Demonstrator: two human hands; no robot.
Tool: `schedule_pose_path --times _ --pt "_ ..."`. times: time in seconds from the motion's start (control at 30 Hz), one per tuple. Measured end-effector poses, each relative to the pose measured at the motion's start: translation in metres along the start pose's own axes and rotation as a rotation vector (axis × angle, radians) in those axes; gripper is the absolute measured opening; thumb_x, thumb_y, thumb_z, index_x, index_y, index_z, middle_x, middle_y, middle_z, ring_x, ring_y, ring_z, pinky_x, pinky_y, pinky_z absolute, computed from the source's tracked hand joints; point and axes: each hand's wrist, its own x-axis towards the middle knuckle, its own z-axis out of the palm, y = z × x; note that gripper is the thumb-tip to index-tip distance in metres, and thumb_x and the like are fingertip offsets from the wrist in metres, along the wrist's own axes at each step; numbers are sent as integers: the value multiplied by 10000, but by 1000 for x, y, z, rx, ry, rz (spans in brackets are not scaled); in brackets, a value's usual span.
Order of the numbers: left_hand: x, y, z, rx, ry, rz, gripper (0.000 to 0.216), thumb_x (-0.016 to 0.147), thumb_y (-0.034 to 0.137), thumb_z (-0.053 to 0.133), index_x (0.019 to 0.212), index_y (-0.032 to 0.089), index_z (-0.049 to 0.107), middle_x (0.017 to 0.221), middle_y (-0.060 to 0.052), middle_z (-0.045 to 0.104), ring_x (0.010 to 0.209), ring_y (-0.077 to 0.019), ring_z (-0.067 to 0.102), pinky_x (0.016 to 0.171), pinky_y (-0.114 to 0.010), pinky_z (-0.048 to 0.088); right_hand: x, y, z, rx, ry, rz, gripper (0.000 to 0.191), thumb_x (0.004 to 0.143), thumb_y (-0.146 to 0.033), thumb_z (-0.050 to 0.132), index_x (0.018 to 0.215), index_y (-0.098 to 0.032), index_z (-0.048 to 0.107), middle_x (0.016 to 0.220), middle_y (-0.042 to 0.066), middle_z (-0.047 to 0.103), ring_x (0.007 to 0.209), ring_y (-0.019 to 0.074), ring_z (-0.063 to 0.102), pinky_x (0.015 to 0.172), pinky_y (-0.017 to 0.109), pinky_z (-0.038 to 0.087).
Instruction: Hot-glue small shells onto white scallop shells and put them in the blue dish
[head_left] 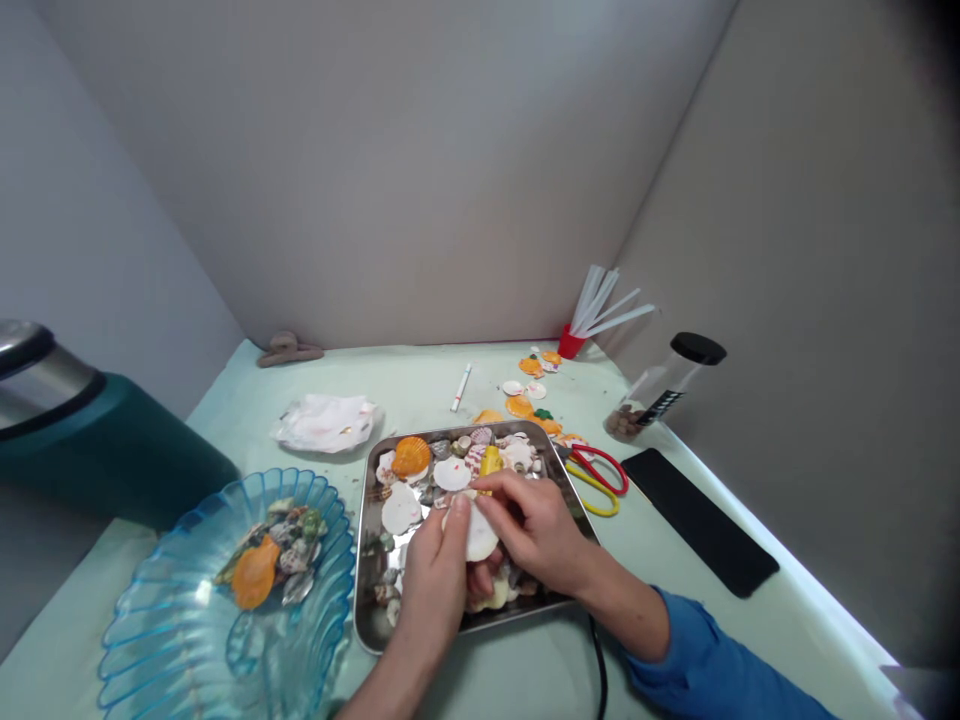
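Observation:
Over a metal tray (364,600) of shells, I hold a white scallop shell (481,538) with its pale face toward me. My left hand (439,570) is closed on the shell's left side, thumb on top. The fingers of my right hand (536,525) pinch at its upper right edge; whether something small is also between them is hidden. Just beyond my fingers, the yellow body of a tool (491,462) lies in the tray. Around it are an orange scallop shell (411,457), a flat white shell (401,509) and several small spiral shells.
A blue scalloped glass dish (142,600) with shells stands left, beside a green bottle (112,450). Red-and-yellow scissors (600,480) touch the tray's right side. Further right are a black strip (701,520) and a clear jar (660,390). White sticks (600,300) stand behind; a black cord (600,665) runs in front.

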Motion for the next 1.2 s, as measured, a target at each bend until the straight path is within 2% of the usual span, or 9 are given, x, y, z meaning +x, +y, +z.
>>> schedule_pose_path --times 0.17,0.4,0.57,0.73,0.83,1.2 --pt "0 -1 0 2 16 11 412 857 535 440 838 142 562 394 38 527 321 -134 473 356 -225 350 -1 -1 1 -6 4 -4 126 892 -220 500 904 -164 613 578 -3 605 485 113 549 504 204 422" --pt "1 1 -1 30 5 -13 435 833 574 449 860 155 562 402 37 536 331 -140 488 345 -220 338 -1 -1 0 4 -6 -21 137 902 -199 483 961 -175 605 723 29 654 622 136 597 613 233 458" --pt "2 -2 -2 111 28 17 452 809 608 461 735 170 549 373 25 527 325 -139 476 342 -217 336 1 -2 0 8 31 -48 185 880 -187 498 1040 -163 588 764 45 649 633 145 588 616 249 471" --pt "4 -6 -2 92 17 -7 477 793 625 466 694 167 562 338 22 508 308 -133 446 333 -219 321 3 -1 -2 55 13 -150 196 893 -146 472 1035 -174 605 906 84 681 823 178 622 745 287 489" --pt "4 -7 -2 68 19 -25 481 790 624 472 730 159 579 330 26 503 302 -130 435 325 -214 310 4 0 -2 55 -1 -162 206 897 -141 469 1035 -178 616 877 79 682 808 177 625 733 285 492" --pt "2 -3 -1 45 11 -23 433 805 581 482 669 175 545 346 23 515 321 -130 448 348 -215 320 3 2 -1 14 18 -189 211 903 -151 469 1051 -200 610 851 70 639 786 177 602 708 290 499"
